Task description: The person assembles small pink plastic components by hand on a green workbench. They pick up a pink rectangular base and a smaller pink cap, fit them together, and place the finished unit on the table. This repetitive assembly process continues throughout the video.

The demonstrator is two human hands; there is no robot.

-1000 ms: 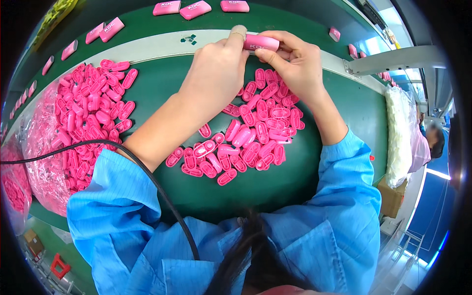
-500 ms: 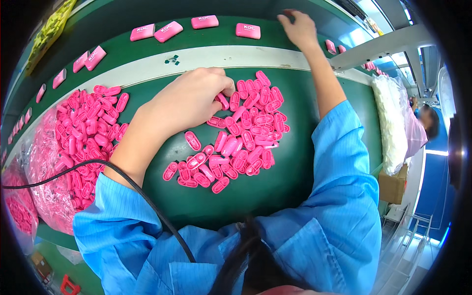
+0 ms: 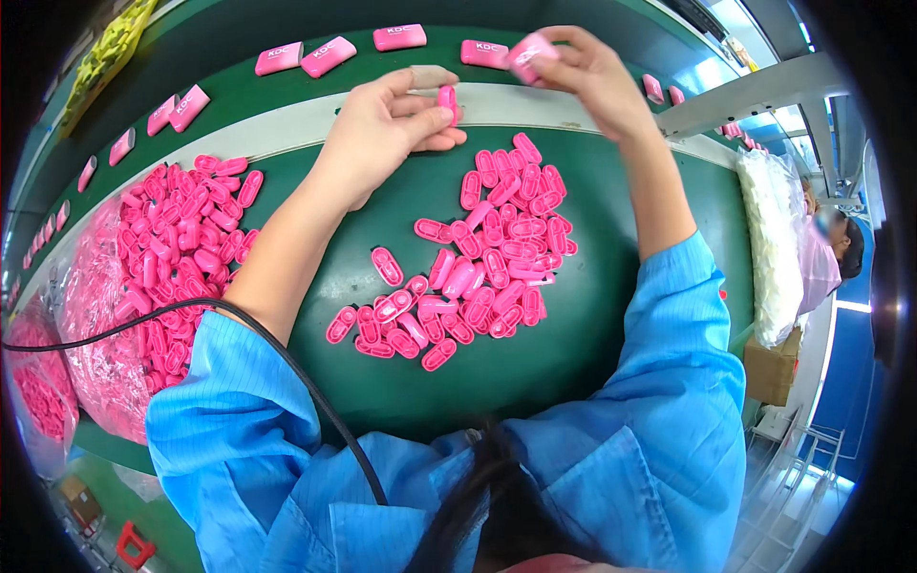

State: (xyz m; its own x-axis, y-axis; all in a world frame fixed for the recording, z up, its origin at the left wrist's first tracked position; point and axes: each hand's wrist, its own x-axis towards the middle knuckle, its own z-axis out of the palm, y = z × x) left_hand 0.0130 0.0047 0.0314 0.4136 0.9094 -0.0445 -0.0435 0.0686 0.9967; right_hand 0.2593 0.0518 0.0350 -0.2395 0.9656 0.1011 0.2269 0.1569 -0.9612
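Near bench edge: pile of small pink oval pieces (image 3: 478, 263) at centre. Our left hand (image 3: 387, 129) beyond it, fingers pinching one small pink piece (image 3: 446, 98). Our right hand (image 3: 587, 76) at far edge, fingers gripping pink case (image 3: 528, 54). Fitting step, we judge; next calls for bringing piece to case, aligned.

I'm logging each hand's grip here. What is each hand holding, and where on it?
Left hand pinches a small pink oval piece by its lower end. Right hand holds a pink block by one end.
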